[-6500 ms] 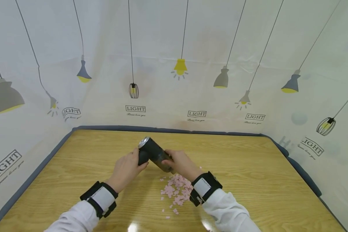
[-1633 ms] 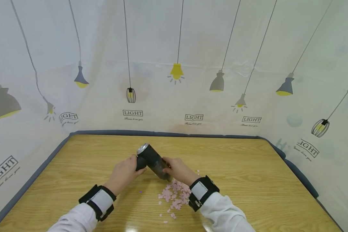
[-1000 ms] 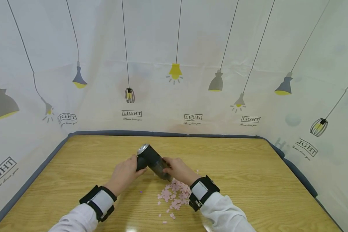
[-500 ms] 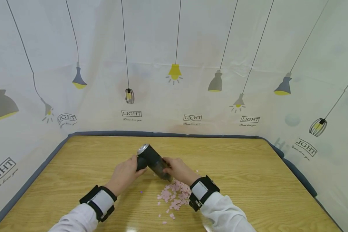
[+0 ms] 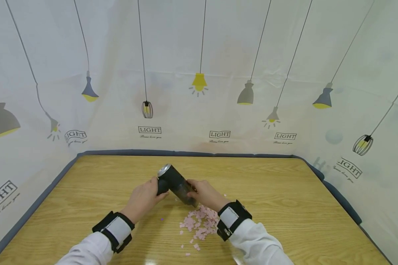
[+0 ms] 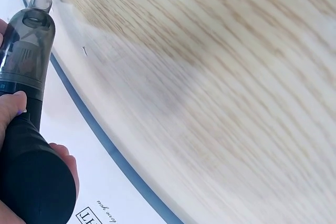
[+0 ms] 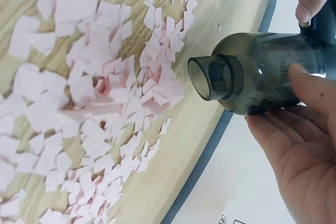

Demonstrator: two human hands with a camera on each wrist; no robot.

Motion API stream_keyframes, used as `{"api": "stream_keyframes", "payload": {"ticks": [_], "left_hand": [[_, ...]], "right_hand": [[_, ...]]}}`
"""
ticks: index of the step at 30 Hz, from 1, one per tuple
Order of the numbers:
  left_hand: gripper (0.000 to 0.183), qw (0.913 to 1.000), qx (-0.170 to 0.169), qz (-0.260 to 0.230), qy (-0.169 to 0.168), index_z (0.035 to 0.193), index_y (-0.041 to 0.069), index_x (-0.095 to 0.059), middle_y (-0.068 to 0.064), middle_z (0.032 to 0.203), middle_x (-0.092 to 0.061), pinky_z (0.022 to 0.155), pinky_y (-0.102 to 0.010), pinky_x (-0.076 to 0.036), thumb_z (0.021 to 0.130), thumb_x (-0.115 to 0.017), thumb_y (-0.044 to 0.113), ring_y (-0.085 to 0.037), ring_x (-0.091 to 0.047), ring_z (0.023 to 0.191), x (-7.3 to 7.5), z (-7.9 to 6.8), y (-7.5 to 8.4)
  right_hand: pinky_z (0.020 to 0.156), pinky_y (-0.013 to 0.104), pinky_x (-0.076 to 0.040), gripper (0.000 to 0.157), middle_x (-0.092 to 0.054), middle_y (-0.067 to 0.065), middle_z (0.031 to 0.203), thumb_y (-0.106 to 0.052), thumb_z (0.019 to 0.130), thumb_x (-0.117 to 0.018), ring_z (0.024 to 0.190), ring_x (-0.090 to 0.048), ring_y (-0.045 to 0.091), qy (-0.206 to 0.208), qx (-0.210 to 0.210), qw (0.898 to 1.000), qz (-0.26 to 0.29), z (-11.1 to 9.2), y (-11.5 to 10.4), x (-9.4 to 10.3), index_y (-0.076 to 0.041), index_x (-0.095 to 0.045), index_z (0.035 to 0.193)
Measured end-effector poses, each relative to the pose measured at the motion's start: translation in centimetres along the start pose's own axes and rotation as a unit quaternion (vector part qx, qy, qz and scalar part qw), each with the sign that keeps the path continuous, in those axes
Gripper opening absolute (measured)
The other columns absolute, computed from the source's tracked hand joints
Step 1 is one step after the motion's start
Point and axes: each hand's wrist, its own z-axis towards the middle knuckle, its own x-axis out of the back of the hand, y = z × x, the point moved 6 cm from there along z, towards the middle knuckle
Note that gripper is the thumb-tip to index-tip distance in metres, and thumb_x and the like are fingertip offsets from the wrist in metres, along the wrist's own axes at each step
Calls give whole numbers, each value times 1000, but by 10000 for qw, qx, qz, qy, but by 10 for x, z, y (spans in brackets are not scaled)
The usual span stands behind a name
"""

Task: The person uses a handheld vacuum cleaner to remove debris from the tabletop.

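A dark handheld vacuum cleaner [image 5: 174, 180] with a silver end cap slants down toward a heap of pink paper scraps [image 5: 202, 222] on the table. My left hand [image 5: 144, 198] grips its handle, the thumb lying near the joint with the body in the left wrist view. My right hand [image 5: 207, 193] holds the smoky see-through dust cup [image 7: 262, 72] between thumb and fingers. In the right wrist view the short clear nozzle [image 7: 210, 80] points at the edge of the scraps. Dark bits show inside the cup.
The wooden table [image 5: 268, 198] has a blue-grey padded edge [image 5: 199, 152]. A few single scraps [image 5: 197, 247] lie in front of the heap. White cloth printed with lamps [image 5: 172, 55] hangs around the back and sides. Both wrists wear black straps [image 5: 233, 221].
Since the oldest frame, the vacuum's nozzle has come down closer to the scraps and the view has shifted slightly. Over the last second, hands and vacuum stay almost still.
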Motion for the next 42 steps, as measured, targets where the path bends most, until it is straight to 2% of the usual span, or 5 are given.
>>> {"api": "stream_keyframes", "payload": {"ticks": [9,26,42], "left_hand": [[44,9999,-91,1,141,94,-4,-51,-9,69,-56,46,-31,-43,83,-70,34,-15,-49,52,0,0,3],[45,9999,-96,-21,51,96,-5,-51,-10,70,-57,47,-31,-44,83,-69,34,-16,-50,52,-4,1,8],[46,10000,-31,-38,25,98,-6,-51,-13,72,-58,48,-33,-46,83,-70,33,-18,-53,54,-7,3,11]], "right_hand": [[83,38,-51,37,-61,17,116,-12,92,-58,102,-60,24,6,-26,10000,-36,-1,2,1,0,-50,126],[83,38,-51,38,-62,16,115,-13,92,-59,101,-60,23,3,-132,9999,-103,-4,7,3,-1,-50,127],[82,38,-51,39,-61,18,116,-12,92,-58,101,-60,25,44,-16,9999,-148,-5,9,5,2,-49,128]]}}
